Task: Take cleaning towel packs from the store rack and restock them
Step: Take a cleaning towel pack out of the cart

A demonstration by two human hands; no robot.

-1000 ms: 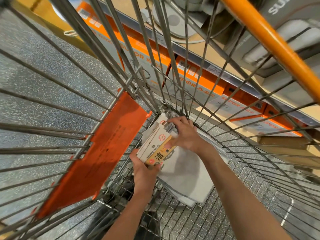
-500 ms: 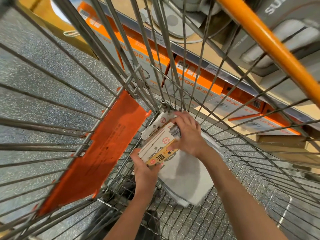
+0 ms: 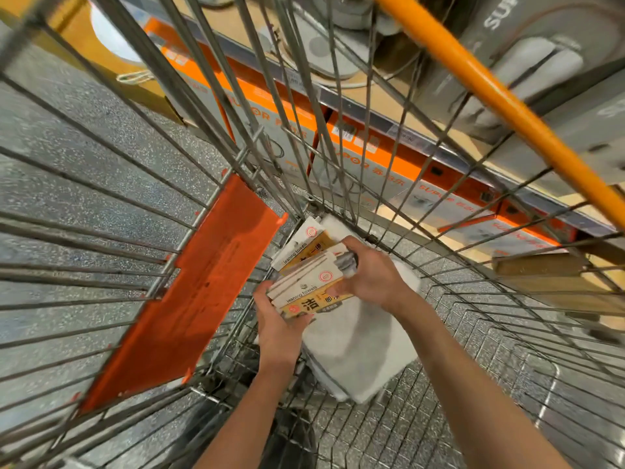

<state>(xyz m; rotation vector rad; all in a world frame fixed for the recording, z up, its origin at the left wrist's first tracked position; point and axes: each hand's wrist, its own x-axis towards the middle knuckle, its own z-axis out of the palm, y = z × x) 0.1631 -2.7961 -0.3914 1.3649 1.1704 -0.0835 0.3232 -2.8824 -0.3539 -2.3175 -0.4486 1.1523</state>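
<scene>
Both hands clamp one stack of cleaning towel packs [image 3: 309,292]: left hand [image 3: 279,324] at its seven-o'clock end, right hand [image 3: 368,277] at two o'clock. The long axis runs between them; another pack [image 3: 302,247] lies just beyond, at eleven o'clock, nearer the right hand.

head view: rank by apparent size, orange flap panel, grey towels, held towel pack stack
1. orange flap panel
2. grey towels
3. held towel pack stack
The panel sits nearer the camera, so its lead is partly perspective.
</scene>
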